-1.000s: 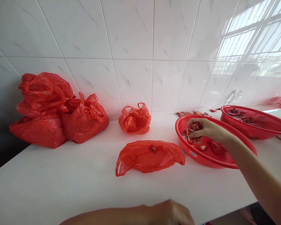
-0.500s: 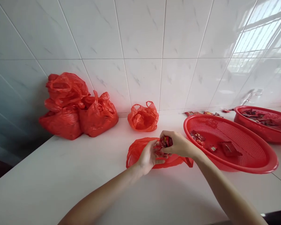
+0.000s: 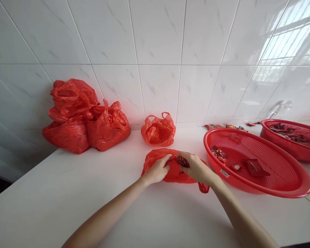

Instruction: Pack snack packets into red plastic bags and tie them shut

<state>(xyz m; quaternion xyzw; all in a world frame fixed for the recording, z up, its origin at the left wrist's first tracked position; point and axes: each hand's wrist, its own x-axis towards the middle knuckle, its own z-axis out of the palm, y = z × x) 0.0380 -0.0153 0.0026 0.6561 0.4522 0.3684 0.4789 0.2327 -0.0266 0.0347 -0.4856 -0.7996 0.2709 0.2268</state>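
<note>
A red plastic bag (image 3: 152, 159) lies low on the white counter, its mouth around my fingertips. Small dark red wrapped packets (image 3: 183, 162) sit in the curled fingers of my right hand (image 3: 198, 168), over the bag's opening. My left hand (image 3: 156, 171) is at the left side of that opening, thumb and fingers bent inward. What lies between its fingertips is mostly hidden. To the right, a large red perforated basket (image 3: 279, 163) holds several wrapped packets (image 3: 219, 154) and a larger red packet (image 3: 255, 167).
Another open red bag (image 3: 158, 131) stands by the tiled wall. Several filled red bags (image 3: 74, 117) are piled at the left. A second red basket (image 3: 289, 144) with packets is at the far right. Loose packets (image 3: 231, 126) lie behind the near basket.
Both hands have lowered into the mouth of the bag and moved slightly apart. My left hand, open with its palm up before, has turned over and its fingers have curled.
</note>
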